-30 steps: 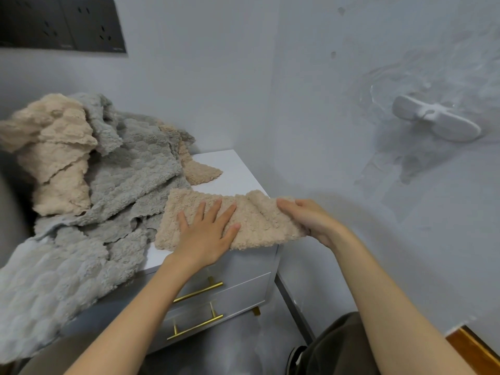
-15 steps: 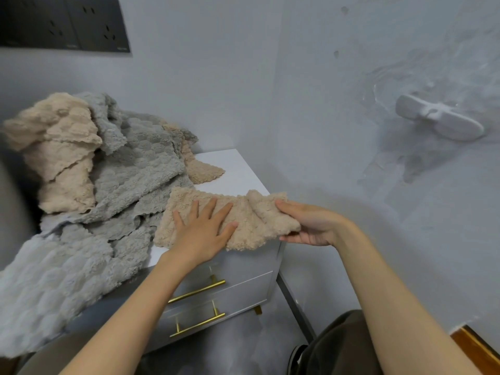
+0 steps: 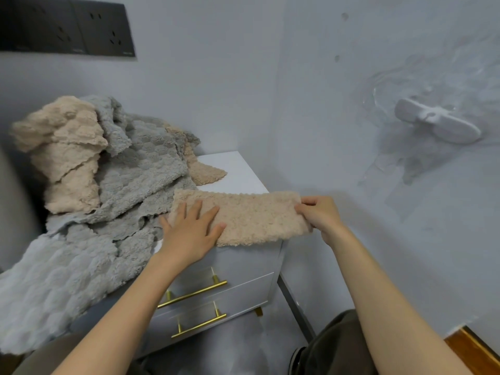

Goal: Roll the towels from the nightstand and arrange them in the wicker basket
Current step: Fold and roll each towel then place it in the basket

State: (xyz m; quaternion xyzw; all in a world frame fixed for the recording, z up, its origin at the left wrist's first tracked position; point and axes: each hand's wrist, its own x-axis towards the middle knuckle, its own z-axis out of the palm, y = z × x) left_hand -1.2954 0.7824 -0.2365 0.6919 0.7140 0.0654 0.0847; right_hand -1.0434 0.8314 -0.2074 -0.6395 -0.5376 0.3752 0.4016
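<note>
Left hand spread flat pinning the beige towel along the nightstand's front edge, right hand pinching its overhanging end, soft floppy stuff, best rolled from there.

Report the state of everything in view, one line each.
beige towel, folded into a long strip, unrolled, lying along the front edge of the nightstand.
left grip, fingers straight, presses flat on the towel's left part.
right grip, pinches the towel's right end.
towel pile, crumpled, unrolled.
drawers, both closed.
</note>
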